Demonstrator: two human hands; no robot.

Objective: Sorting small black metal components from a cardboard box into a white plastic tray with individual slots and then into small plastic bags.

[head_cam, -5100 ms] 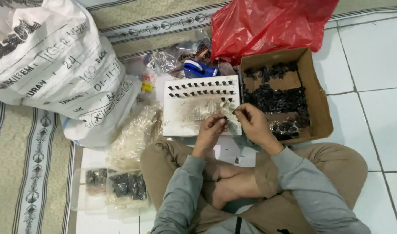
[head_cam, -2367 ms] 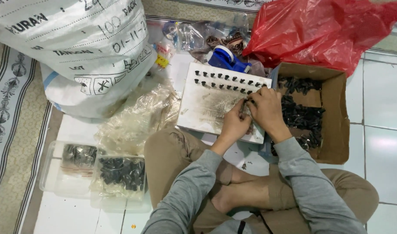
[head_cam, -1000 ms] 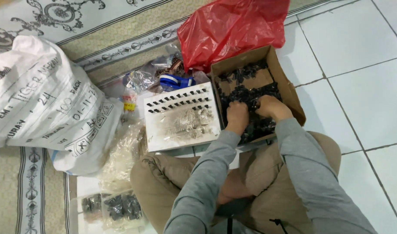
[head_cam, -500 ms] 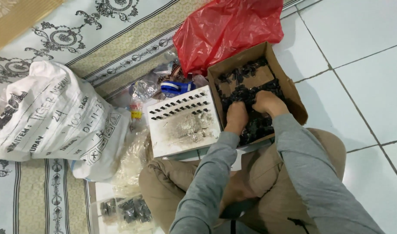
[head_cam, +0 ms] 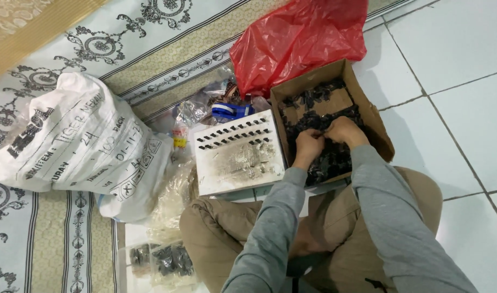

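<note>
I sit cross-legged on the floor. Both hands reach into an open cardboard box (head_cam: pixel 374 122) full of small black parts (head_cam: pixel 325 163). My left hand (head_cam: pixel 309 145) and my right hand (head_cam: pixel 343 130) lie close together on the pile, fingers curled down among the pieces. Whether either hand holds a piece cannot be seen. Left of the box lies a white board (head_cam: pixel 240 163) with two rows of small black parts (head_cam: pixel 232 135) set along its far edge.
A red plastic bag (head_cam: pixel 300 38) lies behind the box. A large white printed sack (head_cam: pixel 80 144) rests on the patterned carpet at left. Blue tape dispenser (head_cam: pixel 229 111) and clear bags sit behind the board. Small clear bags of black parts (head_cam: pixel 164 260) lie by my left knee.
My hands left the white board and moved right into the cardboard box. In the last half second they stay in the box while the view shifts slightly.
</note>
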